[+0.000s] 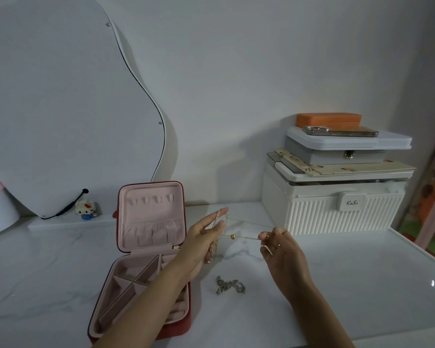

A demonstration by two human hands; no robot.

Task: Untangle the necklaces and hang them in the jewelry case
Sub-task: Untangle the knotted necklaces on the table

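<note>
A thin chain necklace (246, 237) with a small gold bead (232, 237) is stretched in the air between my two hands. My left hand (201, 237) has its fingers spread with fine chains looped over them; strands hang down past the palm. My right hand (279, 244) pinches the necklace's end between thumb and forefinger. A chunky silver chain (230, 285) lies in a heap on the white table below. The red jewelry case (148, 249) stands open on the left, pink inside, with a row of hooks (151, 199) in its upright lid.
A white ribbed storage box (334, 209) with stacked cases, a phone (339, 131) and an orange box (328, 119) sits at the back right. A wavy mirror (68, 104) leans on the wall at left, with a small toy figure (86, 209) beside it.
</note>
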